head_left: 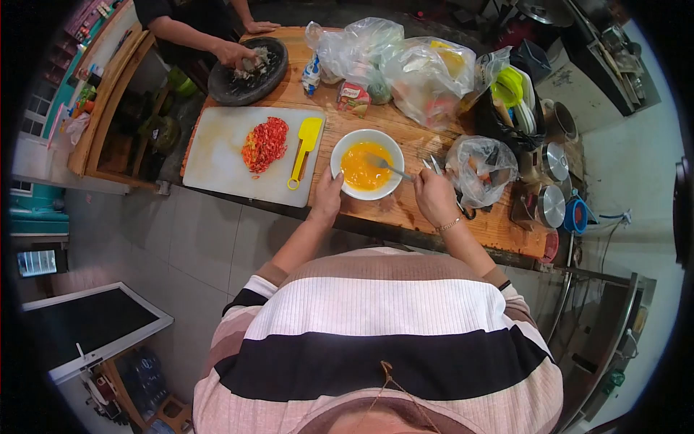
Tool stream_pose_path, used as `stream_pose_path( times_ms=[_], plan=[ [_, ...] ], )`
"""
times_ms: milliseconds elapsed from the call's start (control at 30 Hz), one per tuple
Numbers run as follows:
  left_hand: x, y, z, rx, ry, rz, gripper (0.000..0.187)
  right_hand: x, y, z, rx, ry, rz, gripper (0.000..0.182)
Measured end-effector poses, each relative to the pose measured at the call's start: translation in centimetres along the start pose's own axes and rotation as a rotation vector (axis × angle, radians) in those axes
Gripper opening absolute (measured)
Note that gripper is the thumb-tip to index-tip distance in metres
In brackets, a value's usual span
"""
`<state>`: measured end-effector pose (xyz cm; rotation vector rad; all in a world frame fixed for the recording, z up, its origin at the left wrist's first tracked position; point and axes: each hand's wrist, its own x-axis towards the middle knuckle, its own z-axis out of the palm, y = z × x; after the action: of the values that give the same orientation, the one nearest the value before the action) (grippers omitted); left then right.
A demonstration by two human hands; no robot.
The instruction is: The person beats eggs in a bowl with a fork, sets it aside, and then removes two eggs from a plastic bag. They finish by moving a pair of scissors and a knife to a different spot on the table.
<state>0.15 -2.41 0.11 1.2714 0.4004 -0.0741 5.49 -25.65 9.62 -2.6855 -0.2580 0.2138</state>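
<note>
A white bowl point(397, 188) of yellow-orange beaten egg point(356, 168) stands at the table's front edge. My left hand point(327, 195) holds the bowl's left rim, fingers closed on it. In my right hand point(434, 195) is a fork point(394, 169), its tines dipped in the egg. Left of the bowl, a white cutting board point(217, 155) carries a heap of chopped red pieces point(266, 143) and a yellow plastic tool point(306, 145). A clear bag point(491, 188) with eggshell-like pieces lies just right of my right hand.
Across the table, another person's hand point(237, 55) works in a dark stone mortar point(249, 88). Plastic bags point(430, 83) and a small red packet point(353, 98) lie at the back. Jars point(535, 206), a dark bin with green and white dishes point(508, 87), and a blue strainer point(576, 215) are at the right.
</note>
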Motion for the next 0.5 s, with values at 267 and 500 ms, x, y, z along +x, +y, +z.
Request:
stream_pose_path(
  times_ms=[267, 500],
  plan=[
    [-3.0, 4.1, 3.4, -0.143, 0.082, -0.166, 0.069, 0.3, 2.2, 0.6, 0.147, -0.121, -0.161, 0.026],
    [-2.1, 3.6, 2.6, -0.173, 0.047, -0.103, 0.066, 1.1, 2.9, 1.5, 0.116, -0.230, -0.273, 0.024]
  ],
)
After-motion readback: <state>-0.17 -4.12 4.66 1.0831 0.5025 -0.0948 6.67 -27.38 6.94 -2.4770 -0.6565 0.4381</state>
